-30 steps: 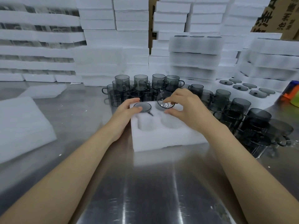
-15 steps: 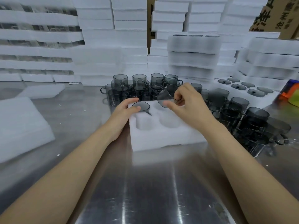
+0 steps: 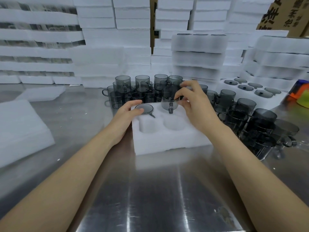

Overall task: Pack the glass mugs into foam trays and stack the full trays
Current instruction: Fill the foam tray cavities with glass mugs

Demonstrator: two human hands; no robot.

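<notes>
The held mug has swung out of the tilt it had half a second ago, when its mouth faced the camera; it now sits squarer, handle toward the person, low over the far right pocket. Nearest lies the steel table, and on it the foam tray, whose two near pockets are empty. The left hand grips the tray's far left corner, thumb beside the seated mug in the far left pocket. The right hand pinches the held mug by its side with thumb and fingertips. The mug looks lined up to drop in, which would make two of four pockets filled. Beyond stand the loose mugs, and behind them stacked trays.
</notes>
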